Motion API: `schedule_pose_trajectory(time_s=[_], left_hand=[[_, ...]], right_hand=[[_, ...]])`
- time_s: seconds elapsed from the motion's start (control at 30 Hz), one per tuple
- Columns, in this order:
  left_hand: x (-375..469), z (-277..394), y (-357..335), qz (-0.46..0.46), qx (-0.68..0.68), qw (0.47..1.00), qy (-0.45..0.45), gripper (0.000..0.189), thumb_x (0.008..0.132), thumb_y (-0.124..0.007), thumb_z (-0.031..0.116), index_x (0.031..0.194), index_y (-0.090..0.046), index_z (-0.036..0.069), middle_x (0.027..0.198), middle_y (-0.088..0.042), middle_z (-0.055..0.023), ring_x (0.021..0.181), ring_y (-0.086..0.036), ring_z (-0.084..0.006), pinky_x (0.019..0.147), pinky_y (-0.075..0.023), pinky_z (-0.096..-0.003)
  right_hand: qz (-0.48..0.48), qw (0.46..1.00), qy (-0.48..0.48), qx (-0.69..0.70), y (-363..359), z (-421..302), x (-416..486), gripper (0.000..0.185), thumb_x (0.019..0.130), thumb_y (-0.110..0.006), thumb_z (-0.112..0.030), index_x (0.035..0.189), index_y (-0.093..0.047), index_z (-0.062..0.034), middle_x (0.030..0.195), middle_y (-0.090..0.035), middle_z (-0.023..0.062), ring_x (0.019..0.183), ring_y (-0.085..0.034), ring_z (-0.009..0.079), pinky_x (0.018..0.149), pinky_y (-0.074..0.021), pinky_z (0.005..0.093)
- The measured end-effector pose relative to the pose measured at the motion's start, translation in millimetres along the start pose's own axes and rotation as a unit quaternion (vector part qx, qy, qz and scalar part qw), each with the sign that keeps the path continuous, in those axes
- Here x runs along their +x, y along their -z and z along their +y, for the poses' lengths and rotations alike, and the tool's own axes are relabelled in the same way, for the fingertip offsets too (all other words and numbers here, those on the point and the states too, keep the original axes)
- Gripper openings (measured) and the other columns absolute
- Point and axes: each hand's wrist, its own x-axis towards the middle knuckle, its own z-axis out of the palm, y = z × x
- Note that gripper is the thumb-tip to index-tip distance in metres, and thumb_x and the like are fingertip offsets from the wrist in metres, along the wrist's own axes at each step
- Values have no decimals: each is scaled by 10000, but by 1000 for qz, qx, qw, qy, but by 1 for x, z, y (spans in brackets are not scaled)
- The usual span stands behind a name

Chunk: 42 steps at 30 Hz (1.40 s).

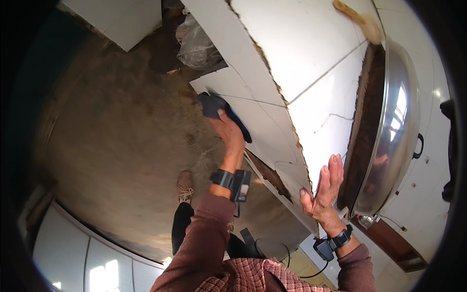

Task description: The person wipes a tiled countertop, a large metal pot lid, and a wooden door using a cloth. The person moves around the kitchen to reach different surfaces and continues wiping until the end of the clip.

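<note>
My left hand [229, 129] holds a dark grey cloth [215, 106] against the white tiled side [251, 104] of a counter-like block, above the brown floor. Part of the cloth hangs down along the tiles, slightly blurred. On the right, my right hand [326, 189] has its fingers spread over the white tiled top [313, 109], near its chipped edge; nothing is in it. Whether its palm touches the tiles I cannot tell. Beyond that hand stands a large domed metal lid [396, 127] with a black handle.
A wooden-handled brush [350, 11] lies at the top right. A clear plastic bag [197, 43] sits in a recess beside the block. Below my left hand is an opening [268, 171] in the tiled side. White cabinets [109, 248] stand at the lower left; my shoe [185, 184] is on the floor.
</note>
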Motion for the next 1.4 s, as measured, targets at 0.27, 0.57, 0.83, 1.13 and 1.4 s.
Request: schedule_pose_trajectory(time_s=[0.27, 0.57, 0.83, 1.13, 1.4], left_hand=[[-178, 56, 10, -112, 109, 978, -135, 549, 1017, -362, 259, 1444, -197, -44, 1446, -341, -239, 1315, -366, -352, 1090, -269, -386], [-310, -33, 48, -213, 188, 959, -18, 461, 992, -408, 218, 1376, -284, -5, 1220, -537, -286, 1136, -527, -432, 950, -403, -438], [-342, -56, 109, -536, 397, 745, 1, 482, 961, -495, 364, 806, -550, -89, 724, -565, -147, 613, -495, -233, 556, -439, -396], [-372, 34, 99, -746, 405, 509, 146, 578, 968, -495, 412, 1234, -498, -101, 1065, -641, -202, 963, -651, -237, 803, -550, -326], [-320, 72, 3, -500, 405, 559, -523, 213, 883, -561, 120, 1059, -635, 28, 861, -633, -138, 710, -627, -335, 653, -500, -391]], right_hand=[[31, 996, -55, 68, 1, 5, -5, 518, 955, -416, -408, 1351, -478, -81, 1464, -379, 164, 1372, -314, 377, 1095, -191, 554], [156, 916, -82, 360, 12, 6, -23, 396, 927, -485, -223, 1286, -537, -63, 1324, -535, 151, 1289, -445, 322, 1099, -284, 477], [84, 873, -310, 366, 38, -18, -267, 398, 878, -580, -118, 1247, -525, 22, 1239, -572, 215, 1153, -561, 324, 982, -447, 393], [208, 624, -518, 548, 7, -49, -361, 431, 815, -640, -30, 1240, -577, -33, 1033, -645, 46, 921, -595, 131, 810, -490, 257], [360, 681, -591, 240, 38, 5, -375, 494, 794, -540, 21, 1259, -572, -140, 1247, -557, 147, 1079, -578, 238, 896, -482, 326]])
